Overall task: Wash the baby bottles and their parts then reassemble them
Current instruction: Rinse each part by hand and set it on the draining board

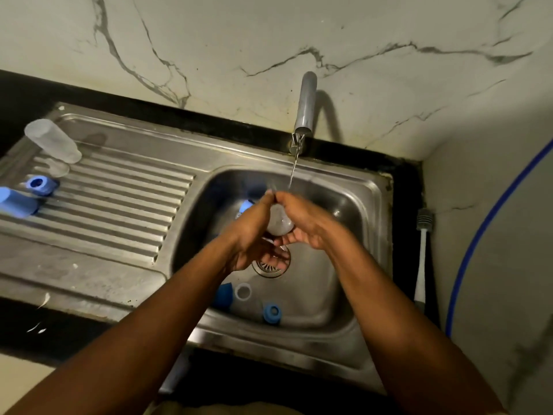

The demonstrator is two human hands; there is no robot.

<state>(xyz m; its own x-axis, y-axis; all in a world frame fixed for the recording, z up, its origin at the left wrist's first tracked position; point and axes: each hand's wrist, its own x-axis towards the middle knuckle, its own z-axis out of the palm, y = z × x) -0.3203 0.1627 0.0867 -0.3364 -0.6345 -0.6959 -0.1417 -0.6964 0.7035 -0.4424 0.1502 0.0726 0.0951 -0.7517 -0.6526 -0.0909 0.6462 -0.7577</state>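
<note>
Clear bottle part (279, 220), translucent and rounded, held over the middle of the sink basin (344, 283), sandwiched between both hands. Blurred, exact piece cannot tell. Left hand (254, 232) on its left side, fingers curled round it, fingertips reaching up to the far end. Right hand (306, 224) cups it from the right, fingers curled and pressed together, tips meeting the left hand's at the far end. Lower left fingers curl under, above the drain (269, 269).

Water stream (293, 172) falls thin from the tap (305, 106) onto the meeting fingertips.

In the basin:
- pale blue piece (247, 205) just behind the left hand
- blue cap (224, 295) near the left forearm
- clear ring (243, 292) just beside that cap
- blue ring (271, 313) at the near wall

On the ribbed drainboard (119, 199), far left:
- clear bottle (54, 140), standing tilted
- small clear piece (58, 169) at its base
- blue collar (39, 184)
- light blue cap (16, 202) at the frame edge

Right of the sink on the black counter lies a bottle brush (422, 256); a blue hose (478, 235) runs along the right wall. Marble-pattern wall (209, 40) behind.
</note>
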